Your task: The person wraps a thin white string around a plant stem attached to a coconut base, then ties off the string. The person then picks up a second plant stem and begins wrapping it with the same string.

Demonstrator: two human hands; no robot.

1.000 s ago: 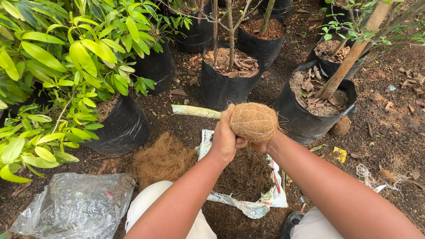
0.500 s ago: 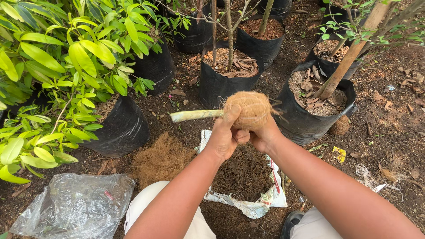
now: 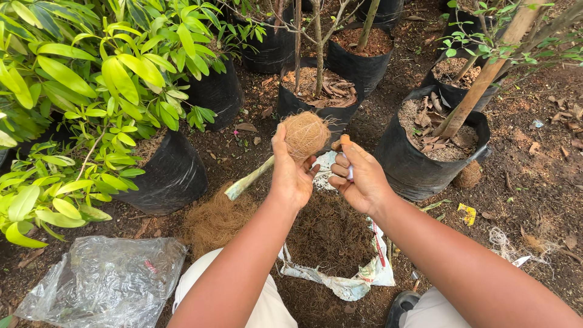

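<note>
Left hand: we grip the coir-wrapped ball on its pale green stem, frame centre.
Right hand: we clench a small white object.

We see two bare forearms with no sleeves, the left hand and right hand ungloved, pale off-white trousers over both knees, and a dark shoe near the bottom edge.
</note>
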